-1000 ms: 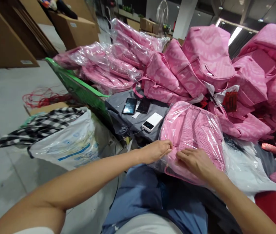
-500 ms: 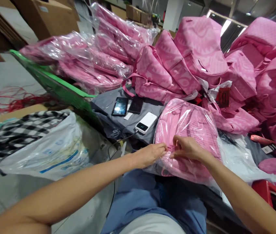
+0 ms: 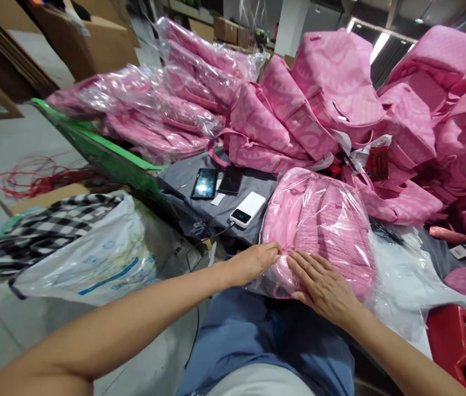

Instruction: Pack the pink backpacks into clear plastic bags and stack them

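Observation:
A pink backpack [image 3: 332, 220] in a clear plastic bag [image 3: 276, 220] lies in front of me, at the table's near edge. My left hand [image 3: 255, 263] is closed on the plastic at the bag's near left side, its fingertips pinched together. Flat on the plastic, just right of those fingertips, rests my right hand [image 3: 321, 283] with its fingers stretched out. Beyond the left hand, a white power bank [image 3: 248, 209] with a cable plugged in lies on grey cloth [image 3: 179, 176]. Two dark phones, one [image 3: 205, 183] with a lit screen, are behind it.
Bagged pink backpacks [image 3: 167, 110] are heaped at the back left, beside a green-edged board [image 3: 93, 137]. Unbagged pink backpacks [image 3: 340, 82] pile up behind and to the right. A red tape dispenser [image 3: 449, 335] stands at right. A white plastic bag [image 3: 105, 258] with checked cloth sits at left.
My right hand has gone from a pinch on the plastic to lying flat on it with fingers extended. The left hand keeps its pinch in the same place.

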A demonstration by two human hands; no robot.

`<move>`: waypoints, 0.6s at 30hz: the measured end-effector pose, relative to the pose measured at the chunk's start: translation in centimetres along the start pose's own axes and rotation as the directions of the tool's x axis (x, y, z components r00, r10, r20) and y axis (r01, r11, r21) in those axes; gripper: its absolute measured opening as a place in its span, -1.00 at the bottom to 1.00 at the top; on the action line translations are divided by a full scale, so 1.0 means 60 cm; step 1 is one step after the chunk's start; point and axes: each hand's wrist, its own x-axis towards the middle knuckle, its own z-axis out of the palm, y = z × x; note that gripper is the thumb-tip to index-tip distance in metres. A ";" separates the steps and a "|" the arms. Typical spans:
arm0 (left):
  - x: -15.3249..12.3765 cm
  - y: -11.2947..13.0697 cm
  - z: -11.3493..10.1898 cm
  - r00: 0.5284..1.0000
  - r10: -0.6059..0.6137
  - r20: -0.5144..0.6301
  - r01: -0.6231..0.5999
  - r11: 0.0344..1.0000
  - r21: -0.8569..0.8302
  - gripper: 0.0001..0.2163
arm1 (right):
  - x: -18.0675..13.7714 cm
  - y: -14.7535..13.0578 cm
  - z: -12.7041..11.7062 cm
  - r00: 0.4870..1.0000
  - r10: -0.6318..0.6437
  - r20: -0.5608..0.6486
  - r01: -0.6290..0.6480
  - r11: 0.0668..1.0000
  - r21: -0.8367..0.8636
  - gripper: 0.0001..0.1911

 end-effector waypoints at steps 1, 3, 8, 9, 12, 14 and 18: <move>0.000 0.001 0.000 1.000 -0.014 0.003 0.014 1.000 -0.005 -0.68 | 0.008 -0.004 0.012 0.998 0.052 0.041 -0.052 0.999 0.007 -0.37; 0.001 0.004 -0.004 0.999 -0.050 0.010 0.050 0.999 -0.001 -0.68 | 0.024 -0.003 0.028 0.986 0.139 0.092 -0.141 0.990 0.014 -0.37; 0.004 0.038 -0.041 0.984 -0.136 -0.118 0.146 0.986 0.082 -0.73 | 0.020 0.028 0.003 0.954 0.276 -0.118 -0.282 0.959 -0.041 -0.37; 0.001 0.048 -0.045 0.972 -0.127 -0.197 0.154 0.980 0.125 -0.74 | 0.006 0.033 -0.012 0.933 0.286 -0.220 -0.304 0.951 -0.052 -0.35; -0.013 0.076 -0.034 0.952 0.025 -0.306 0.090 0.930 0.356 -0.65 | -0.066 0.035 -0.056 0.820 0.317 -0.477 -0.368 0.930 -0.015 -0.41; -0.016 0.080 -0.010 0.979 0.085 -0.186 0.014 0.880 0.475 -0.52 | -0.131 0.030 -0.069 0.746 0.382 -0.545 -0.428 0.902 0.046 -0.46; 0.005 0.056 0.030 0.997 -0.037 0.066 -0.001 0.869 0.496 -0.29 | -0.284 0.032 -0.027 0.639 0.579 -0.507 -0.575 0.797 0.186 -0.57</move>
